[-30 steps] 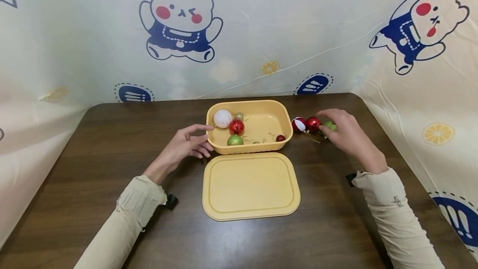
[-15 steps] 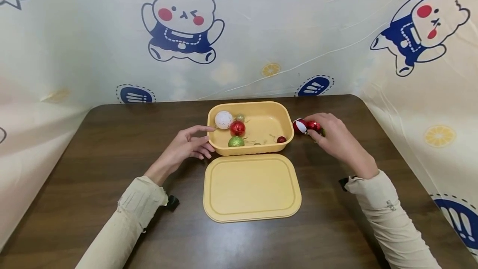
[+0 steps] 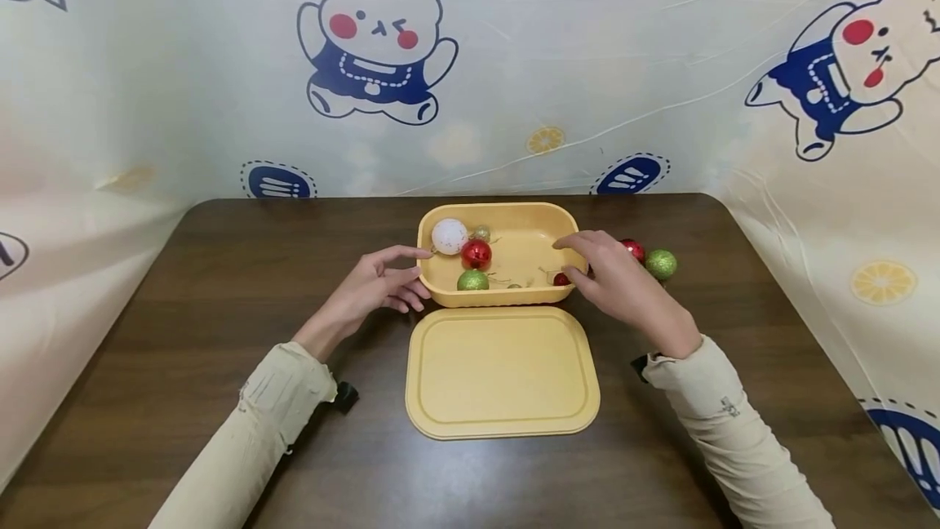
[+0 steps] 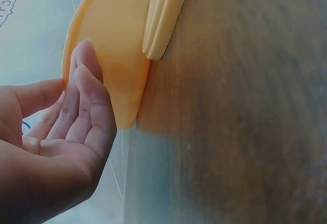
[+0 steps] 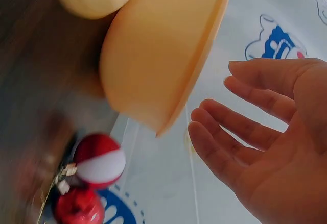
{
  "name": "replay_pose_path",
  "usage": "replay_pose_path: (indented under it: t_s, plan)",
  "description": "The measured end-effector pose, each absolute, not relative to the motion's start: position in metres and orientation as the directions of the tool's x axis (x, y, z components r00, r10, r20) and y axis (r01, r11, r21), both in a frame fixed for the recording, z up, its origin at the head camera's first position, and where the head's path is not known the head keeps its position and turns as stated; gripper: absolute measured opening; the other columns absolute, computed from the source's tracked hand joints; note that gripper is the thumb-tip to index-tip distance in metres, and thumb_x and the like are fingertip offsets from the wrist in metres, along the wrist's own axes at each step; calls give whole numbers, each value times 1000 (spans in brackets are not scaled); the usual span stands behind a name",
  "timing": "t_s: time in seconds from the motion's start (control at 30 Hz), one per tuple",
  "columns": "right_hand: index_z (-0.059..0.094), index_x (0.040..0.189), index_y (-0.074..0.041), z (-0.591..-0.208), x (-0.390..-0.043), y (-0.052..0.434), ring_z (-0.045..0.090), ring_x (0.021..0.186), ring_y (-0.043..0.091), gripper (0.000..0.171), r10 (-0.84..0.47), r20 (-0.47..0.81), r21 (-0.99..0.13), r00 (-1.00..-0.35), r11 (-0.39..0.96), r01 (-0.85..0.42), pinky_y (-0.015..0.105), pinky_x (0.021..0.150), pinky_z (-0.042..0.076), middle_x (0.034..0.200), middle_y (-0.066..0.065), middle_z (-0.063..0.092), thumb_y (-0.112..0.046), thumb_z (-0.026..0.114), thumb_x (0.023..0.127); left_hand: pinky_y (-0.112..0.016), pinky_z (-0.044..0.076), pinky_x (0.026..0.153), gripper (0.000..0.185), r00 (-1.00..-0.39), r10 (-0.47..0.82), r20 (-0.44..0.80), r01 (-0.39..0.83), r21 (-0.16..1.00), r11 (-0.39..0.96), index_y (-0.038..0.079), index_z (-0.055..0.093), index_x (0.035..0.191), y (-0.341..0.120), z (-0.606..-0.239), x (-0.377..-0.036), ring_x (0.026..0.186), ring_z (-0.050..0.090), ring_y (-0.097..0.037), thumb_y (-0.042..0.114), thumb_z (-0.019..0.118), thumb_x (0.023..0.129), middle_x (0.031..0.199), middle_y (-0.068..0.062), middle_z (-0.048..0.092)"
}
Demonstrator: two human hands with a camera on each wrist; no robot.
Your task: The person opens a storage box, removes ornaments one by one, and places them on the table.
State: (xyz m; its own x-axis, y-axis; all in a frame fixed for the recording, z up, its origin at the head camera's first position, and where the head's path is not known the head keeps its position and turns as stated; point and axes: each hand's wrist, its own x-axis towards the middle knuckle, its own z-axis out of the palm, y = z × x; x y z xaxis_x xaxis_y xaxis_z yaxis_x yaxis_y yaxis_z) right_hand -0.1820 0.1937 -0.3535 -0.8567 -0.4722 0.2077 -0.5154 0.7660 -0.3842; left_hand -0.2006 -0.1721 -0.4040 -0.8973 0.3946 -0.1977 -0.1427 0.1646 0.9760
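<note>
- A pale printed sheet [image 3: 587, 64] with cartoon bears walls in the dark wooden bench [image 3: 184, 308] at the back and both sides.
- A yellow lid [image 3: 502, 372] lies flat on the bench, just in front of the yellow tub [image 3: 529, 223].
- The tub, rounded and shallow, sits mid-bench holding white, red and green baubles.
- The left hand [image 3: 374, 284] rests with straight fingers against the tub's left wall.
- The right hand [image 3: 613, 280], fingers loosely spread and holding nothing, hovers over the tub's right rim.
- A red-and-white bauble [image 5: 99, 161], a red bauble [image 3: 633, 249] and a green bauble [image 3: 661, 264] lie right of the tub.
</note>
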Motion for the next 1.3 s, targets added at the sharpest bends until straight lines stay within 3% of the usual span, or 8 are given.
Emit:
replay_pose_path:
  t_s: [0.57, 0.97, 1.3]
  plan:
    - [64, 127, -2, -352, -193, 145, 59, 119, 31, 34, -541, 171, -428, -823, 712, -557, 47, 103, 47, 126, 15, 65, -12, 68, 95, -34, 59, 64, 39, -892, 407, -196, -142, 977, 158, 8, 52, 142, -166, -407, -202, 74, 72, -27, 15, 54, 104, 93, -20, 73]
    - [66, 125, -1, -356, -205, 115, 65, 107, 32, 32, -607, 177, -455, -775, 648, -611, 46, 94, 52, 121, 15, 68, -8, 68, 94, -33, 58, 64, 40, -892, 414, -184, -135, 980, 144, 6, 50, 143, -172, -406, -201, 74, 72, -25, 15, 54, 104, 91, -18, 74]
    - [66, 122, -1, -359, -212, 92, 67, 99, 22, 28, -655, 126, -513, -745, 600, -614, 42, 91, 53, 112, 12, 70, -6, 66, 95, -34, 59, 66, 38, -895, 393, -212, -160, 974, 162, 9, 52, 141, -174, -405, -202, 75, 72, -26, 17, 55, 103, 95, -21, 73]
